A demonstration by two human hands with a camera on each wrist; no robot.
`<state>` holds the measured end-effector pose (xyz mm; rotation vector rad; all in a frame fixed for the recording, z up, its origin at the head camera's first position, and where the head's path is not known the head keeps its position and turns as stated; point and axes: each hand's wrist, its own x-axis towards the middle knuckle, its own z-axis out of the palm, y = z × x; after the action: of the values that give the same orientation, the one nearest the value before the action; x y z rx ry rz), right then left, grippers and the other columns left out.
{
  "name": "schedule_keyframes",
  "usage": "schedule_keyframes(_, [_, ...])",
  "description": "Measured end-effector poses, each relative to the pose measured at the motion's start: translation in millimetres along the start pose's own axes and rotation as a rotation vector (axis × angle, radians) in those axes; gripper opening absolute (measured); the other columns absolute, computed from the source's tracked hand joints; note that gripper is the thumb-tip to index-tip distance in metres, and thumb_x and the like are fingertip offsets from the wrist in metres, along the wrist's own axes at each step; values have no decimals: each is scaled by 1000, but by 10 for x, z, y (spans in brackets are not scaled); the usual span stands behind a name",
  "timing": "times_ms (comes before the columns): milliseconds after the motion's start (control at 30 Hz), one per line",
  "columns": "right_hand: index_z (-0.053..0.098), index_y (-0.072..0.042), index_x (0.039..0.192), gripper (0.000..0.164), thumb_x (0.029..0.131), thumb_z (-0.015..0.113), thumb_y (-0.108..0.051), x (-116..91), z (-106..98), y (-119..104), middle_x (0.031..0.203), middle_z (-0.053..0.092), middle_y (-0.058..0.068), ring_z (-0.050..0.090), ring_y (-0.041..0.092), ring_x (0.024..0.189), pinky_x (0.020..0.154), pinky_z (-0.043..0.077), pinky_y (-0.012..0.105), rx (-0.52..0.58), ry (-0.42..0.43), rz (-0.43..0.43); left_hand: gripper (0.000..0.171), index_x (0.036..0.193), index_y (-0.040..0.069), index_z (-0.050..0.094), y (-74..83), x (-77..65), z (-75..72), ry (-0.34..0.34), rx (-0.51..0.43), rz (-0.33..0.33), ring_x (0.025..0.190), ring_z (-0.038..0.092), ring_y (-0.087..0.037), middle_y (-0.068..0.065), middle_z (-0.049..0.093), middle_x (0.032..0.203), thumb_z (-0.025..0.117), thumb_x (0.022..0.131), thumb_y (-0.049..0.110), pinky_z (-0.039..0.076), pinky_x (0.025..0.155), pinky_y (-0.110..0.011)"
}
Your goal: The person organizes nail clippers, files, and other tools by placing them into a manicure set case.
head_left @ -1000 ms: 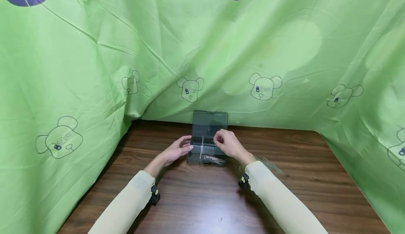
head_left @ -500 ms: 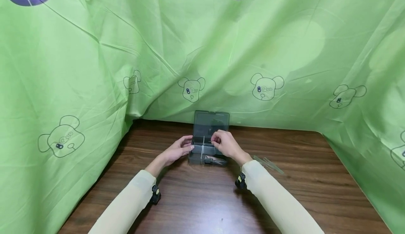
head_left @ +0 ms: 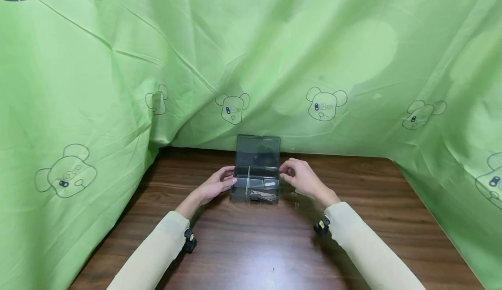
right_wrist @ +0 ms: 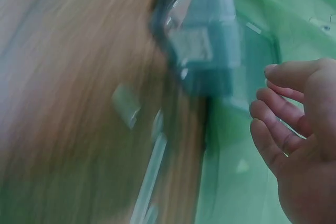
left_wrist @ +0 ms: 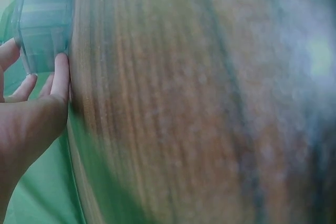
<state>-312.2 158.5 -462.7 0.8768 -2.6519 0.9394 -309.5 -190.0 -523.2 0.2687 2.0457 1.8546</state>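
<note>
A translucent dark grey divided box stands on the table, its lid raised at the back. My left hand has its fingertips against the box's left wall, also in the left wrist view, where the fingers are spread along it. Slim dark and pinkish pieces lie in the front right compartment. A small white oblong shows in the middle right part. Just right of the box, my right hand is apart from it, fingers loosely bent; nothing shows between them in the right wrist view.
A clear strip and a small clear piece lie on the wooden table to the right of the box. A green curtain with cartoon prints hangs close behind the lid and along both sides.
My right hand has moved from over the box's rear right compartment out to the right, uncovering the small white oblong. My left hand stays at the box's left side.
</note>
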Motion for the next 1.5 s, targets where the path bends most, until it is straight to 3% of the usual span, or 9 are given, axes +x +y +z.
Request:
schedule_keyframes(333, [76,-5,97,11,89,84,-4,-408,-79,440,87,66,-1,62,14,79,70,56,31,-65,-2,47,69,166,10,29,18,-21,5,1,10,-9,155,31,-39,-24,30,167,65,107,17,39,122,-49])
schedule_keyframes(500, [76,-7,95,10,89,84,-5,-559,-91,547,87,65,-3,63,15,79,71,56,30,-66,-18,93,69,165,10,30,20,1,-5,4,20,-10,155,32,-38,-23,31,166,66,107,17,40,121,-48])
schedule_keyframes(633, [76,-5,93,11,87,85,-5,-639,-96,605,86,66,0,63,15,76,67,55,29,-85,-45,77,68,165,10,31,16,18,-5,2,21,-3,155,32,-38,-23,31,166,66,107,18,41,121,-49])
schedule_keyframes(800, [76,-6,92,11,87,85,-5,-688,-49,655,88,64,2,64,18,77,68,55,29,-116,-86,39,69,165,9,30,-7,17,-11,5,10,-5,154,32,-39,-24,32,165,66,107,17,40,122,-50])
schedule_keyframes(1233, [71,-11,90,13,89,80,-1,-717,5,679,86,61,0,60,15,77,68,51,27,-61,-83,131,69,165,9,29,-11,13,-10,7,27,-9,154,32,-40,-24,32,165,66,108,18,41,121,-50])
schedule_keyframes(1500, [69,-8,90,13,90,79,1,-731,30,702,87,62,1,61,16,77,68,51,27,-16,-65,134,69,165,10,31,-11,13,-3,15,23,-17,154,34,-38,-23,33,165,67,107,17,41,121,-50])
